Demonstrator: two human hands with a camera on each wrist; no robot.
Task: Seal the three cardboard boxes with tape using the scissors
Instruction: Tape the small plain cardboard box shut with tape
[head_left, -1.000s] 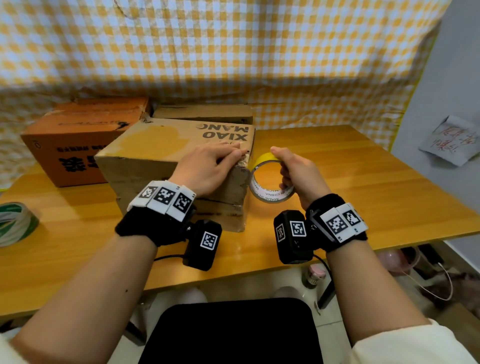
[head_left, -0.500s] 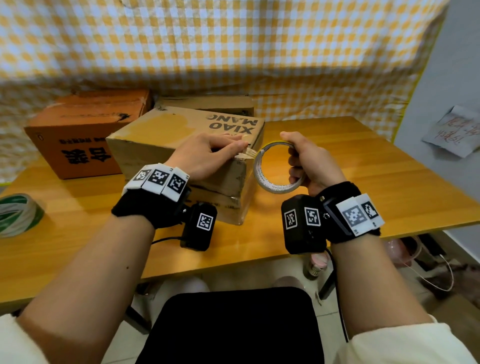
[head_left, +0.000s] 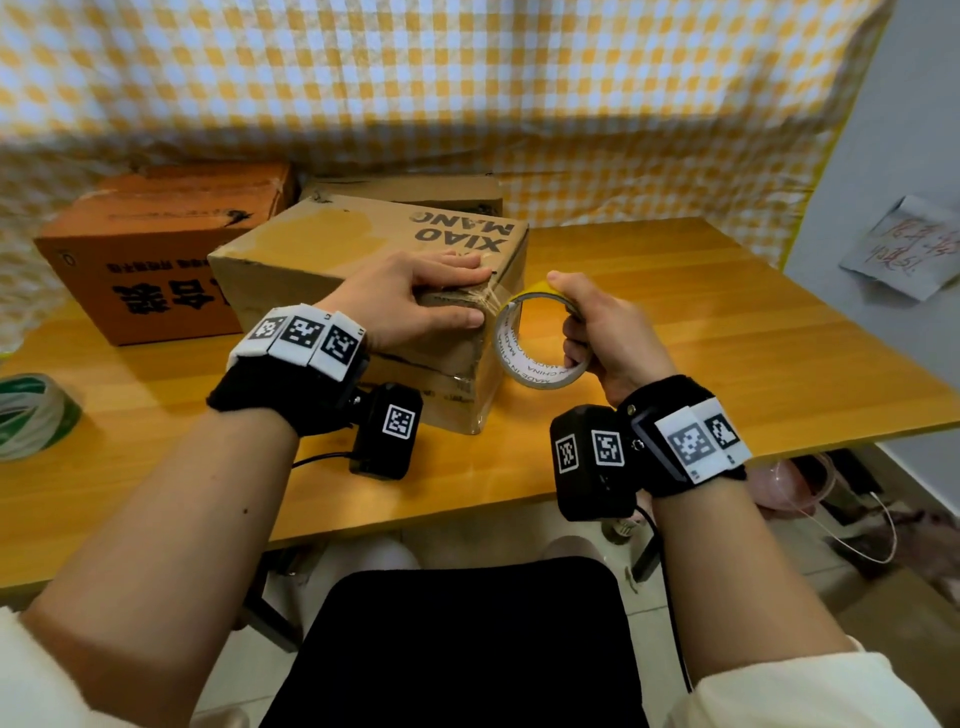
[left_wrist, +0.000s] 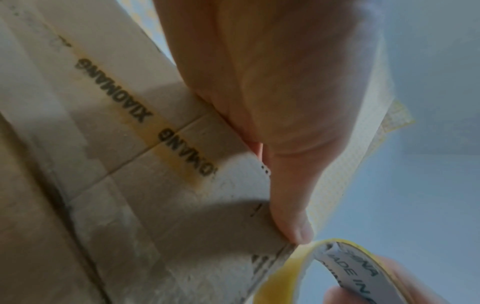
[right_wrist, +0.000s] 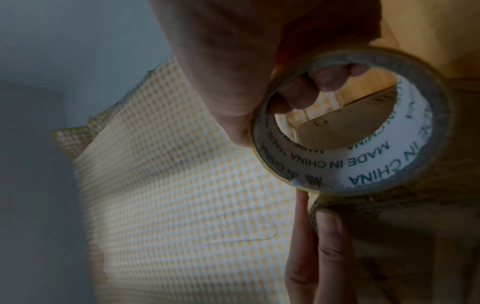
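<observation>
The brown box (head_left: 332, 249) printed XIAO MANG sits mid-table. My left hand (head_left: 467, 293) lies flat on its near right top corner, fingers straight on top and the thumb (left_wrist: 293, 216) against the side face. My right hand (head_left: 569, 319) grips the yellowish tape roll (head_left: 535, 340) just right of that corner, fingers (right_wrist: 311, 88) hooked through the core. A short strip of tape (head_left: 496, 299) runs from the roll to the corner under my left hand. An orange box (head_left: 156, 249) stands at the left and a third box (head_left: 415, 189) behind. No scissors show.
A green and white tape roll (head_left: 31, 415) lies at the table's left edge. The wooden table (head_left: 727, 338) stretches bare to the right of the roll. A checked cloth hangs behind the boxes. A black chair seat (head_left: 467, 634) is below the table's front edge.
My right hand has lifted the tape roll from beside the box's lower side up to its top right corner. My left hand has stayed on that corner.
</observation>
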